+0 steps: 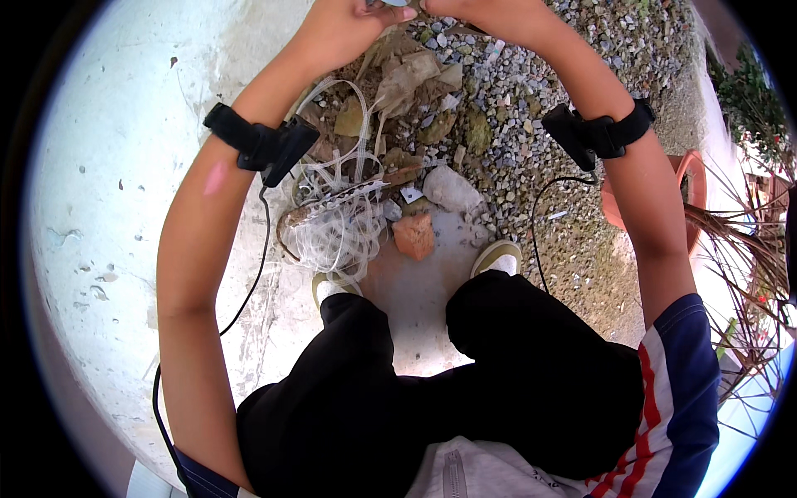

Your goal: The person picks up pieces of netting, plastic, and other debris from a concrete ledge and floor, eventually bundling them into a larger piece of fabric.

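Observation:
Both of my hands are raised at the top edge of the head view, close together. My left hand [344, 29] is closed around a small pale grey piece [393, 2], its thumb stretched toward the right hand. Most of that piece is cut off, so its kind does not show. Beside it, my right hand [490, 15] is largely cropped by the frame, its fingers out of sight. Below the hands lies a crumpled brownish plastic sheet [408, 79] on gravel. A tangle of clear plastic strapping [340, 228] sits nearer to my feet.
An orange brick chunk [413, 236] and a pale rock [452, 189] lie just ahead of my shoes. Grey gravel [531, 100] spreads to the right, a whitish concrete slab [108, 207] to the left. A terracotta pot [694, 178] stands by my right arm. Black cables [264, 249] hang from wrist straps.

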Available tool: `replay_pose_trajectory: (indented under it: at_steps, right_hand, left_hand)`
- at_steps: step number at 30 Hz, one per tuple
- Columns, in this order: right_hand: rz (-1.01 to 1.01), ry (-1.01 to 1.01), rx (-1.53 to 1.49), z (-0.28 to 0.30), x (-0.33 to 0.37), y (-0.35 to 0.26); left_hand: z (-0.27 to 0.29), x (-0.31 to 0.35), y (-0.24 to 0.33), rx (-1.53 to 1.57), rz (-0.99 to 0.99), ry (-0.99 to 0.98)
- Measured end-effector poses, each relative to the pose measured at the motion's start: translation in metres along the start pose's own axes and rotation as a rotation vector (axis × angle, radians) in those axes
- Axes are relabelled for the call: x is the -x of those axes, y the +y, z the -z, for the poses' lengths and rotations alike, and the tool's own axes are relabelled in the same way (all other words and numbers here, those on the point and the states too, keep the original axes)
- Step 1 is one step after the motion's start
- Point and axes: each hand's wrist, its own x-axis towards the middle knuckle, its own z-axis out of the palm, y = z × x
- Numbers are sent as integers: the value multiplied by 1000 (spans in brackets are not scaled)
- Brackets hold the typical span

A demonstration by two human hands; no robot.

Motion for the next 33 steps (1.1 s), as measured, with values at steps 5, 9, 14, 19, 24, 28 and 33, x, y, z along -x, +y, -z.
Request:
replay_pose_trajectory:
  at_steps: [5,9,14,19,24,28,33]
  right_hand:
    - [-34,49,-94,14,8,-23]
    - [52,186,40,45,5,-34]
    - [37,323,66,68,20,-48]
    - [67,388,142,57,16,-49]
    - [51,337,854,40,11,9]
    - [-119,147,698,29,21,63]
    - [-234,-174,650,-10,36,78]
  left_hand:
    - [8,-12,21,49,-29,-46]
    - [13,-37,51,84,-173,14]
    - [8,-70,79,-167,-17,-84]
    - [14,-56,78,74,-285,-36]
    - [28,-37,28,-307,-222,-65]
    - [45,-1,-29,-379,225,-213]
    - [37,29,-71,-296,307,-252]
